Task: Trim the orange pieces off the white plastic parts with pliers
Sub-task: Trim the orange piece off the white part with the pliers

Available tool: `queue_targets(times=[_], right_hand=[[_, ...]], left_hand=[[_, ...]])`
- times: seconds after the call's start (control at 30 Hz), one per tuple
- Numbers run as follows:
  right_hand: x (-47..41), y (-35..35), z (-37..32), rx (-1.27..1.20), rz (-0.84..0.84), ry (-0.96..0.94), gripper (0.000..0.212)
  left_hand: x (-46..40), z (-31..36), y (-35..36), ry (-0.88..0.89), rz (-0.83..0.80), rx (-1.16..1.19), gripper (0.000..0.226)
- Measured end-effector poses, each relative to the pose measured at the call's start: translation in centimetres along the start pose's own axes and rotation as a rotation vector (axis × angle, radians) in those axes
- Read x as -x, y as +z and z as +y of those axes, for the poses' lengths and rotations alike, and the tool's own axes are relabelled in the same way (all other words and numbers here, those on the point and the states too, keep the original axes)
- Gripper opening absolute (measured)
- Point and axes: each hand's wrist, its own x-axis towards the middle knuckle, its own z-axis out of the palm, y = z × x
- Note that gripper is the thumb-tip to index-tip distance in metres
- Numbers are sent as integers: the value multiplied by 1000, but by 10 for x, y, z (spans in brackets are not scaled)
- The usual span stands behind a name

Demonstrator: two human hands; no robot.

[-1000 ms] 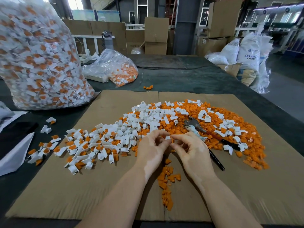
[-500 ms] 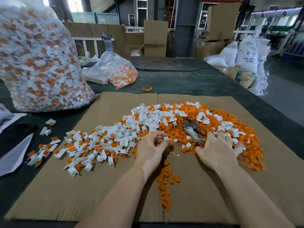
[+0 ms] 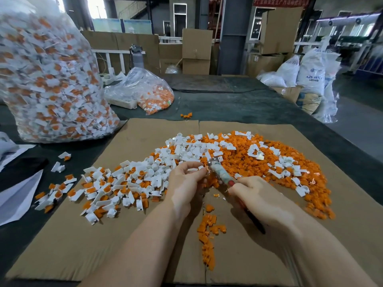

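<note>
1. Scraps [image 3: 208, 235]: a thin orange trail lies on the cardboard [image 3: 83, 235] at lower centre, between the forearms.
2. Right hand [image 3: 251, 192], centre right, is now curled round the pliers [image 3: 220, 175]; a second ago the tool lay loose on the orange heap, and half a second ago this hand was reaching over it.
3. Left hand [image 3: 186, 179], just left of centre, pinches a small white part [image 3: 200, 168] at its fingertips, as it did before.
4. The tool's nose points up-left and meets that part, so a cut looks about ready; whether the blades are parted is too blurred to tell.
5. Untrimmed parts [image 3: 116, 187] spread left of the hands; the orange heap [image 3: 259, 160] with stray white pieces fills the right.
6. Nothing blocks the cut, though loose pieces crowd close beneath the hands.
7. Further up, a full bag [image 3: 47, 79] stands at upper left on the dark desk [image 3: 228, 104], with a smaller bag [image 3: 145, 92] beside it.
8. Boxes [image 3: 196, 50] and white sacks [image 3: 310, 73] sit at the back.
</note>
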Motion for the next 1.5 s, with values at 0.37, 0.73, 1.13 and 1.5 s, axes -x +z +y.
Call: queue_targets(times=[0.37, 0.73, 1.13, 1.5], right_hand=[[11, -3, -10, -152, -179, 19, 22], [8, 10, -5, 204, 62, -73, 26], [-3, 10, 30, 233, 415, -39, 41], [-32, 0, 54, 640, 579, 41, 75]], left_hand=[[-3, 5, -1, -16, 107, -4, 8], [3, 5, 6, 9, 128, 24, 11], [12, -7, 3, 160, 96, -260, 18], [11, -17, 1, 300, 88, -468, 12]])
